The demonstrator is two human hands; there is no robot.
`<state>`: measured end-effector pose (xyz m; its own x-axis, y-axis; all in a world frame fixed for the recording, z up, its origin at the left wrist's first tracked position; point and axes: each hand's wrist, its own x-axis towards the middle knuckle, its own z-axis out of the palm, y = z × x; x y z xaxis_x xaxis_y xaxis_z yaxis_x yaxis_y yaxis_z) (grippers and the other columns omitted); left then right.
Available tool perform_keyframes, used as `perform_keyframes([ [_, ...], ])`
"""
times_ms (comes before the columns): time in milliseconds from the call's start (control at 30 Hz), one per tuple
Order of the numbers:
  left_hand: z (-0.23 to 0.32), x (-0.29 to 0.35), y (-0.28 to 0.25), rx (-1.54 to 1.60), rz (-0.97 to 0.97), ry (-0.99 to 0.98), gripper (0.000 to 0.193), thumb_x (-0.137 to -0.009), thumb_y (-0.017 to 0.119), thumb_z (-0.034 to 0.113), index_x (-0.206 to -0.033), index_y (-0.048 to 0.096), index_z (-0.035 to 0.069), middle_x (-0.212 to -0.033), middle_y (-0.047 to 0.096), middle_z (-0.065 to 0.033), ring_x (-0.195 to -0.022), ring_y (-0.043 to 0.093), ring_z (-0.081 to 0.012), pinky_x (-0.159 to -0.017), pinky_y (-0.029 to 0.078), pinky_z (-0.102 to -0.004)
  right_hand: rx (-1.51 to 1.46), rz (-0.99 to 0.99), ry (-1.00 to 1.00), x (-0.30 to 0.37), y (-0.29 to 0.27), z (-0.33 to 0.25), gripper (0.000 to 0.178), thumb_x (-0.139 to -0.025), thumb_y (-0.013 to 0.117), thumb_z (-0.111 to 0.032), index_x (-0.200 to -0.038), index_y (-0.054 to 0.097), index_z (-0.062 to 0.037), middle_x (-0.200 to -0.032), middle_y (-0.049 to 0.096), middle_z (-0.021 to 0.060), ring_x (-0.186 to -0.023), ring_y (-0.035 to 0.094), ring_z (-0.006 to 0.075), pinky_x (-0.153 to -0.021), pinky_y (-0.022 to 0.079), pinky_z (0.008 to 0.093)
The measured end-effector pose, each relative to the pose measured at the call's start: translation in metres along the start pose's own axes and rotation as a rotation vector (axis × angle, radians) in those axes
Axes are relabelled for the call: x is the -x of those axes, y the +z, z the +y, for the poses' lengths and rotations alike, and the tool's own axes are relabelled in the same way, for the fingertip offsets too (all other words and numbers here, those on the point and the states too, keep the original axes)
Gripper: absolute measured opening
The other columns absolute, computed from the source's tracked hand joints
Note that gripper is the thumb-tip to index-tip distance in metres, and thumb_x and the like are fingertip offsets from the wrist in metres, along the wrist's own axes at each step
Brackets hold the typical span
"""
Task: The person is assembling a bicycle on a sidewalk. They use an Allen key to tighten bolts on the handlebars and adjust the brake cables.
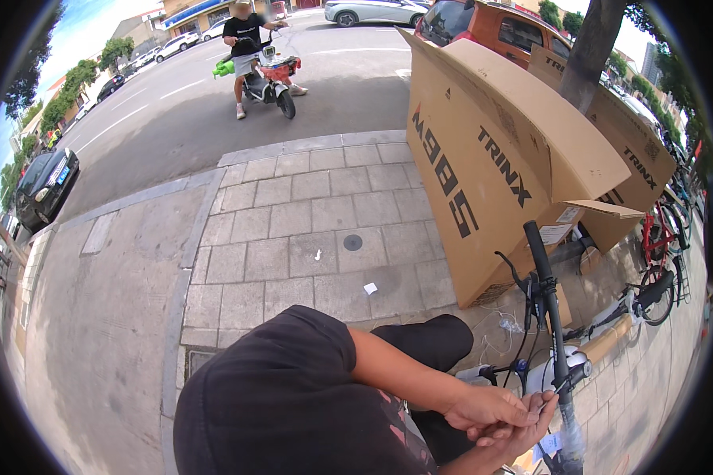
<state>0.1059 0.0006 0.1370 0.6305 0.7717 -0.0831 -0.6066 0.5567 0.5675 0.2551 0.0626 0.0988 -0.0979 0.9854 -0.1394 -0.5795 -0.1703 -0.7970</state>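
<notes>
A bicycle's black handlebar (pixel 555 324) runs upward at the lower right, with a black grip (pixel 537 250) and a brake lever (pixel 512 273) at its far end. My left hand (pixel 491 412) reaches across beside the bar, its fingers bent and pinched together. Right against it, my right hand (pixel 535 427) is closed too, its fingertips close to the handlebar's middle. Something small and thin seems to lie between the fingertips; its kind is too small to tell. Dark cables (pixel 523 344) loop beside the bar. Clear wrap covers the bar's near part.
Large brown cardboard boxes (pixel 471 158) stand by a tree trunk (pixel 594 55). Another partly wrapped bicycle part (pixel 610 324) lies to the right, near a red bicycle (pixel 656 237). Paper scraps (pixel 370 289) lie on the paving. A person sits astride a scooter (pixel 273 79) on the road.
</notes>
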Motion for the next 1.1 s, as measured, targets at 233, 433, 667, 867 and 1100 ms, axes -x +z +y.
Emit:
perform_keyframes([
  [233,0.02,-0.008,0.009,0.023,-0.013,-0.048,0.037,-0.101,0.069,0.039,-0.085,0.058,0.008,-0.06,0.054,0.0,-0.043,0.056,-0.0118,-0.032,0.031,-0.022,-0.042,0.027,-0.011,0.007,0.02,-0.007,0.033,-0.112,0.048,-0.039,-0.106,0.056,-0.0069,-0.091,0.04,0.0008,-0.082,0.045,0.0092,-0.074,0.04,0.0251],
  [433,0.018,-0.01,0.006,-0.413,0.177,0.06,0.035,-0.09,0.074,0.029,-0.07,0.056,0.008,-0.058,0.057,-0.0021,-0.041,0.053,-0.0121,-0.033,0.031,-0.0261,-0.045,-0.084,-0.008,0.004,0.0,-0.003,0.03,-0.112,0.051,-0.035,-0.106,0.058,-0.0062,-0.09,0.052,-0.0002,-0.081,0.054,0.0103,-0.078,0.045,0.025],
  [667,0.067,0.009,0.009,-1.875,0.09,0.357,0.026,-0.077,0.069,0.025,-0.066,0.062,0.002,-0.062,0.064,-0.0156,-0.06,0.065,-0.0356,-0.055,0.05,-0.0459,0.037,-0.212,0.027,0.018,0.011,-0.001,0.035,-0.112,0.052,-0.035,-0.101,0.064,-0.0037,-0.092,0.068,0.0033,-0.088,0.065,0.0102,-0.076,0.05,0.0288],
  [867,0.045,0.019,0.0,-1.868,0.184,0.617,0.048,-0.094,0.065,0.043,-0.073,0.068,-0.001,-0.062,0.065,-0.0178,-0.055,0.067,-0.0338,-0.051,0.05,-0.0455,-0.089,0.025,0.01,0.02,0.008,-0.001,0.033,-0.111,0.054,-0.033,-0.096,0.069,-0.0082,-0.072,0.06,-0.0038,-0.061,0.051,0.0062,-0.057,0.041,0.0237],
  [1100,0.002,0.007,-0.02,-0.545,-0.019,0.02,0.07,-0.104,0.047,0.066,-0.082,0.061,0.002,-0.059,0.054,-0.003,-0.042,0.057,-0.0133,-0.036,0.04,-0.0272,0.034,0.043,0.01,0.018,0.015,-0.006,0.032,-0.107,0.062,-0.036,-0.089,0.065,-0.0098,-0.068,0.055,-0.0055,-0.056,0.042,0.001,-0.048,0.029,0.0181],
])
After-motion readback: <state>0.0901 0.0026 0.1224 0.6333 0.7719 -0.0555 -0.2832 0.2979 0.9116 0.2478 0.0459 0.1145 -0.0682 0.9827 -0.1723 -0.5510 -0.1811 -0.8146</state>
